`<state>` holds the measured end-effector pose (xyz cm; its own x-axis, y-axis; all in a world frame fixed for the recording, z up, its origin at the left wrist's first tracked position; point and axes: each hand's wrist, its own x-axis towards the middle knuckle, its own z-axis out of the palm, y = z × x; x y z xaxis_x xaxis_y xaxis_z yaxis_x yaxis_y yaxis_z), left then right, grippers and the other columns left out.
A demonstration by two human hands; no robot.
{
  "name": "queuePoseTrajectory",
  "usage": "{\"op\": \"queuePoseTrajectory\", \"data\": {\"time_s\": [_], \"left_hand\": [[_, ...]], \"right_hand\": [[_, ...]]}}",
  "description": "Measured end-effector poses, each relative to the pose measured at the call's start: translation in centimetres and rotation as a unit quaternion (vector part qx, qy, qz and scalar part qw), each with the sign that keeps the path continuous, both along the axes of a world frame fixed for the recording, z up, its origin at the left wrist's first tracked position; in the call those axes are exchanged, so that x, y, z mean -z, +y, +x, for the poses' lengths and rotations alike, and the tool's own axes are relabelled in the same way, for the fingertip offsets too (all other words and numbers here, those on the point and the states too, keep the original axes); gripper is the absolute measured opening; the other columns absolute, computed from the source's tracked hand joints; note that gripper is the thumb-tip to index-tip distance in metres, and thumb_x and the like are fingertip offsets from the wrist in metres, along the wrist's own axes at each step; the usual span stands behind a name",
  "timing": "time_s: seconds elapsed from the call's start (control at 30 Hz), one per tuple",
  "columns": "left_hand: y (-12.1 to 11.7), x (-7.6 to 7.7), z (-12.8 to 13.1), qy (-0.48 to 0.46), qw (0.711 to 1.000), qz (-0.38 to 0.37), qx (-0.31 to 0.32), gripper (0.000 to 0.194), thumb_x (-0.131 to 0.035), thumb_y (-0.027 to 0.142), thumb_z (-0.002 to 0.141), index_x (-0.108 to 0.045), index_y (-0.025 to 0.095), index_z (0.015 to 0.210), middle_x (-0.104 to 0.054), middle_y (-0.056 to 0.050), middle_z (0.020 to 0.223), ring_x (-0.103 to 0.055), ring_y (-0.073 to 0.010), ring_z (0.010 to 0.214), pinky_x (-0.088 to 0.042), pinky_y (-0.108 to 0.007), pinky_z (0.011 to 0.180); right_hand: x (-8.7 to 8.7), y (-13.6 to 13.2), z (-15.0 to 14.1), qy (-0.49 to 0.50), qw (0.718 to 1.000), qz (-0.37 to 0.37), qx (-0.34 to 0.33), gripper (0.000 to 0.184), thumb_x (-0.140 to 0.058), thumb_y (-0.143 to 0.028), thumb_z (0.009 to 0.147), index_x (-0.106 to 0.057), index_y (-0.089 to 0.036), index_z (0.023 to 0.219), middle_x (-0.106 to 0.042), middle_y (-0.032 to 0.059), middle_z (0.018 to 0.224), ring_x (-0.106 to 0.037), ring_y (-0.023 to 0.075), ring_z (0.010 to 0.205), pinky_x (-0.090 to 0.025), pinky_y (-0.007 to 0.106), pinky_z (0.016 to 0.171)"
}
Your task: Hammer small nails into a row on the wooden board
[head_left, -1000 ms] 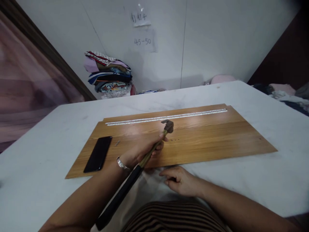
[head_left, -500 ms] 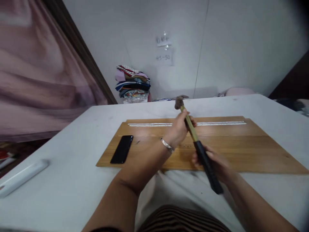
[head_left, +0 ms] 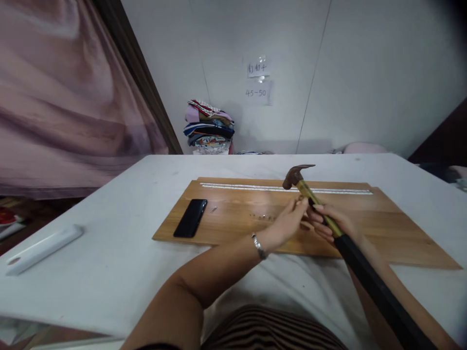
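A claw hammer [head_left: 355,252] with a rusty head, yellowish shaft and long black grip slants across the board, head toward the wall. My right hand [head_left: 333,221] has its fingers round the shaft below the head. Just left of it, my left hand [head_left: 290,223], with a silver bracelet, is closed in a pinch against the right fingertips and the shaft. Whatever is between the left fingers is hidden. Beneath both hands lies a wooden board [head_left: 233,223]. Several small nails [head_left: 260,217] show in a row left of my left hand, and thin loose nails [head_left: 214,210] lie farther left.
A black phone [head_left: 190,218] lies on the board's left end. White measuring strips [head_left: 248,187] run along its far edge. On the white table [head_left: 120,204] rests a white plastic piece [head_left: 45,249]. Folded cloths [head_left: 209,126] are stacked by the wall.
My left hand has left the hammer's neck and come down beside my right hand. The right hand has slid up from the black grip to the shaft. The hammer appears closer and farther right.
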<state>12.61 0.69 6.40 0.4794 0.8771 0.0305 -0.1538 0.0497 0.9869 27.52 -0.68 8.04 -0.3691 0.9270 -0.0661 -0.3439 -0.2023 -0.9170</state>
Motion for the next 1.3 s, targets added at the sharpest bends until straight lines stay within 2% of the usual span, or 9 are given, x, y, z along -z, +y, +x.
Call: {"op": "queuePoseTrajectory", "data": {"time_s": [0.1, 0.17, 0.23, 0.37, 0.47, 0.63, 0.8, 1.1, 1.3], "left_hand": [[-2.8, 1.8, -2.8, 0.168, 0.976, 0.136, 0.037, 0.039, -0.038, 0.051, 0.091, -0.058, 0.019, 0.101, -0.065, -0.006, 0.087, -0.057, -0.0141, 0.068, -0.044, -0.026, 0.063], [-3.9, 3.1, -4.5, 0.296, 0.926, 0.227, 0.047, 0.037, -0.038, 0.047, 0.092, -0.062, 0.019, 0.089, -0.065, -0.005, 0.081, -0.057, -0.0162, 0.070, -0.042, -0.028, 0.067], [-4.2, 4.2, -5.8, 0.383, 0.878, 0.282, 0.054, 0.038, -0.036, 0.044, 0.093, -0.062, 0.018, 0.082, -0.065, -0.006, 0.079, -0.057, -0.0181, 0.072, -0.040, -0.028, 0.069], [-3.1, 5.3, -7.2, 0.486, 0.817, 0.309, 0.033, 0.039, -0.030, 0.039, 0.095, -0.060, 0.019, 0.082, -0.065, -0.007, 0.081, -0.058, -0.0190, 0.076, -0.040, -0.028, 0.071], [-2.1, 5.4, -7.9, 0.543, 0.789, 0.287, 0.005, 0.033, -0.031, 0.036, 0.095, -0.058, 0.019, 0.087, -0.065, -0.008, 0.086, -0.059, -0.0199, 0.081, -0.041, -0.029, 0.073], [-1.5, 5.8, -8.3, 0.574, 0.773, 0.267, -0.031, 0.024, -0.036, 0.032, 0.093, -0.057, 0.020, 0.092, -0.065, -0.008, 0.089, -0.060, -0.0210, 0.083, -0.041, -0.030, 0.072], [-1.6, 6.2, -8.3, 0.562, 0.779, 0.275, -0.044, 0.023, -0.038, 0.032, 0.093, -0.057, 0.020, 0.091, -0.066, -0.007, 0.087, -0.060, -0.0199, 0.081, -0.040, -0.029, 0.071], [-1.7, 6.3, -8.5, 0.537, 0.792, 0.285, -0.055, 0.022, -0.040, 0.032, 0.092, -0.058, 0.020, 0.089, -0.066, -0.006, 0.083, -0.060, -0.0195, 0.077, -0.038, -0.028, 0.067], [-1.7, 6.5, -8.5, 0.552, 0.774, 0.301, -0.071, 0.021, -0.040, 0.031, 0.092, -0.058, 0.020, 0.088, -0.067, -0.004, 0.082, -0.060, -0.0164, 0.074, -0.037, -0.026, 0.065]], "right_hand": [[0.1, -1.0, 1.7, 0.000, 0.999, -0.042, 0.003, 0.028, -0.060, -0.033, 0.078, -0.050, -0.024, 0.102, -0.045, -0.0083, 0.058, -0.031, 0.0039, 0.031, -0.029, 0.013, 0.023], [1.0, -1.5, 2.4, -0.023, 0.997, -0.078, 0.009, 0.027, -0.060, -0.034, 0.077, -0.049, -0.023, 0.099, -0.045, -0.0086, 0.058, -0.032, 0.0036, 0.031, -0.028, 0.012, 0.024], [2.5, -1.8, 2.6, -0.040, 0.994, -0.100, 0.026, 0.026, -0.063, -0.034, 0.075, -0.048, -0.022, 0.093, -0.044, -0.0092, 0.057, -0.033, 0.0029, 0.031, -0.028, 0.011, 0.024], [5.1, -2.2, 2.0, -0.025, 0.994, -0.102, 0.019, 0.032, -0.067, -0.035, 0.069, -0.044, -0.021, 0.085, -0.044, -0.0108, 0.053, -0.030, 0.0028, 0.027, -0.029, 0.013, 0.022], [5.5, -2.3, 1.6, -0.001, 0.996, -0.088, -0.011, 0.032, -0.067, -0.034, 0.071, -0.043, -0.022, 0.089, -0.046, -0.0109, 0.053, -0.031, 0.0027, 0.026, -0.031, 0.013, 0.021], [5.2, -2.6, 1.5, 0.006, 0.996, -0.077, -0.032, 0.029, -0.064, -0.033, 0.075, -0.045, -0.022, 0.092, -0.047, -0.0108, 0.055, -0.032, 0.0025, 0.026, -0.033, 0.013, 0.022], [5.4, -3.0, 1.4, 0.010, 0.996, -0.074, -0.045, 0.024, -0.066, -0.032, 0.075, -0.046, -0.020, 0.080, -0.047, -0.0099, 0.054, -0.032, 0.0015, 0.026, -0.032, 0.012, 0.021], [5.2, -3.0, 1.3, -0.018, 0.995, -0.077, -0.058, 0.030, -0.064, -0.029, 0.074, -0.049, -0.019, 0.098, -0.048, -0.0101, 0.053, -0.035, 0.0023, 0.025, -0.031, 0.011, 0.022], [5.2, -3.2, 1.4, -0.018, 0.997, -0.054, -0.053, 0.032, -0.064, -0.028, 0.075, -0.050, -0.018, 0.102, -0.048, -0.0096, 0.054, -0.035, 0.0024, 0.026, -0.033, 0.012, 0.022]]}}
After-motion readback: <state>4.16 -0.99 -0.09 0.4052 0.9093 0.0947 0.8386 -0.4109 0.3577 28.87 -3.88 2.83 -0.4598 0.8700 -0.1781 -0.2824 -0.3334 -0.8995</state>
